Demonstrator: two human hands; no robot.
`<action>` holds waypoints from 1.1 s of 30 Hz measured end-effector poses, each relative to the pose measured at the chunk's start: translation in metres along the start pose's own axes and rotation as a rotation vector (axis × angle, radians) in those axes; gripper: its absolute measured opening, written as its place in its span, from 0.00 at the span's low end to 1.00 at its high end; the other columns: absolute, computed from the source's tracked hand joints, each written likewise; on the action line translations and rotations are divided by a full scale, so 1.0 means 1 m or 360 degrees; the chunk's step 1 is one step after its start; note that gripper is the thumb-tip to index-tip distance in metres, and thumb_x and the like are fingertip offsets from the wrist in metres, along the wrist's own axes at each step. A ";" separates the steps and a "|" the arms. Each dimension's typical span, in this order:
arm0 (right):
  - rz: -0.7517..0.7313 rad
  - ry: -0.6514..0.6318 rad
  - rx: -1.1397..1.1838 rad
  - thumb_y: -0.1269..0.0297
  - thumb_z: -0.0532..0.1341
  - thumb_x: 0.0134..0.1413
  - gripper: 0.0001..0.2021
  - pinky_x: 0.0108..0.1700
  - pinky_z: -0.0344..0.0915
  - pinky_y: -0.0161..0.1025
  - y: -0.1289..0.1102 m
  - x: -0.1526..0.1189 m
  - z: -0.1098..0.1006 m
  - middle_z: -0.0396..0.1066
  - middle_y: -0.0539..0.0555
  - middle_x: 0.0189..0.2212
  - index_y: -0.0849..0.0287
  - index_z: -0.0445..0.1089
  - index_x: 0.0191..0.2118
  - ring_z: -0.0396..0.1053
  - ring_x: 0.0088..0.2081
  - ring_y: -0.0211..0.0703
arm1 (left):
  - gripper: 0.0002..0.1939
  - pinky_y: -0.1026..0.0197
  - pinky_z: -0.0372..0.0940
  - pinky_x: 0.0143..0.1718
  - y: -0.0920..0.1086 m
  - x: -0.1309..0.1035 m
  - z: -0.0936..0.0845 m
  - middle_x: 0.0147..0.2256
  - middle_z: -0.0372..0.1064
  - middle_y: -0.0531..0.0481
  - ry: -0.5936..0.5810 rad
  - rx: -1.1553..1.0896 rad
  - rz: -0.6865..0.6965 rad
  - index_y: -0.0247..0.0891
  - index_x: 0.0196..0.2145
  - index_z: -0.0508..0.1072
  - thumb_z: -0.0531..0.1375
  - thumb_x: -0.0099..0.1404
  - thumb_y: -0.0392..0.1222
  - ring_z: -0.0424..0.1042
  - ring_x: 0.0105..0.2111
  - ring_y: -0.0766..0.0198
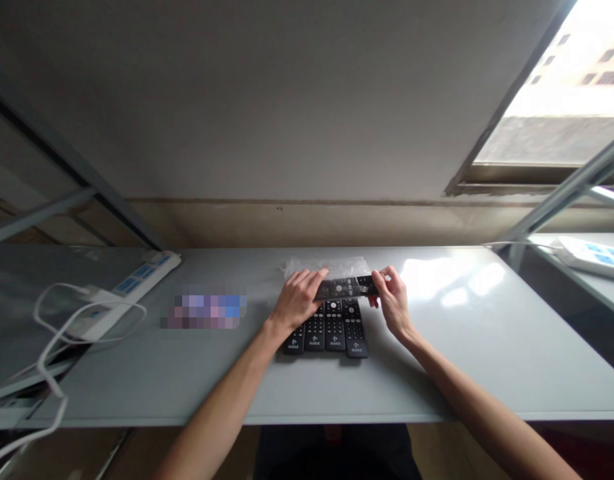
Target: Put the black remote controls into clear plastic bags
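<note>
A black remote control (339, 288) is held sideways between my hands, above the table. Its left and middle stretch looks hazy, as if covered by a clear plastic sleeve, while the right end is darker and seems bare. My left hand (299, 297) is closed around the left end. At the other end, my right hand (391, 297) pinches the tip between thumb and fingers. Below lie several black remote controls (335, 333) side by side, their upper ends partly hidden by my left hand and the held one. Clear plastic bags (327, 267) lie just behind.
The grey table (461, 347) runs back to the wall. On the left are a white power strip (131, 287) and looping white cables (49, 360). A blurred-out flat patch (204, 312) lies nearer. Metal frame posts rise at both sides; another power strip (594, 257) sits far right.
</note>
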State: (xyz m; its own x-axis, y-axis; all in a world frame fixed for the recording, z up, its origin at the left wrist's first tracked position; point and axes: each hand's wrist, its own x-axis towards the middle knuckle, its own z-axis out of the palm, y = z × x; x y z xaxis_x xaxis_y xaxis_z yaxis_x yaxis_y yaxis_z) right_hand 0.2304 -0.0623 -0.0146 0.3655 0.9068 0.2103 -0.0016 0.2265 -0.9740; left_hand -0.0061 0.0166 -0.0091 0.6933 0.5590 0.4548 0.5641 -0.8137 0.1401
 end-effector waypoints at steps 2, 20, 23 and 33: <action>-0.0013 -0.0070 -0.0032 0.41 0.63 0.68 0.22 0.20 0.57 0.32 -0.002 -0.004 0.003 0.64 0.43 0.19 0.52 0.60 0.33 0.61 0.18 0.34 | 0.29 0.47 0.71 0.49 0.005 0.000 0.002 0.50 0.78 0.39 -0.0039 0.0011 0.0041 0.35 0.65 0.64 0.67 0.71 0.39 0.78 0.48 0.47; -0.0532 -0.0501 -0.0728 0.59 0.61 0.70 0.12 0.23 0.58 0.35 0.011 -0.028 -0.003 0.71 0.48 0.22 0.57 0.82 0.44 0.60 0.21 0.35 | 0.26 0.49 0.71 0.53 0.011 -0.002 0.000 0.56 0.76 0.36 -0.0066 -0.0049 0.0145 0.34 0.69 0.57 0.55 0.81 0.48 0.77 0.53 0.49; -0.0452 -0.0299 -0.0594 0.58 0.63 0.70 0.10 0.23 0.61 0.35 0.008 -0.019 -0.009 0.70 0.48 0.23 0.55 0.80 0.39 0.63 0.21 0.36 | 0.27 0.48 0.71 0.52 0.007 -0.002 0.003 0.57 0.75 0.38 -0.0123 -0.0012 0.0077 0.37 0.70 0.55 0.57 0.79 0.43 0.77 0.54 0.49; -0.0458 -0.0029 -0.0619 0.55 0.63 0.72 0.10 0.27 0.72 0.40 0.016 0.001 -0.021 0.80 0.55 0.37 0.52 0.80 0.42 0.75 0.30 0.42 | 0.18 0.49 0.73 0.52 -0.023 -0.007 0.009 0.48 0.78 0.43 -0.0060 0.0056 -0.0033 0.37 0.59 0.72 0.63 0.74 0.36 0.78 0.50 0.52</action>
State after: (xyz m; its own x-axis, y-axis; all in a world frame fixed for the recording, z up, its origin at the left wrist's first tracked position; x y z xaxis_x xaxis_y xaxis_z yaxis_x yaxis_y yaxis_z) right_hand 0.2502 -0.0654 -0.0319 0.2836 0.8337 0.4738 0.4466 0.3224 -0.8346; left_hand -0.0199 0.0329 -0.0237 0.6971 0.5819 0.4188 0.5936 -0.7961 0.1181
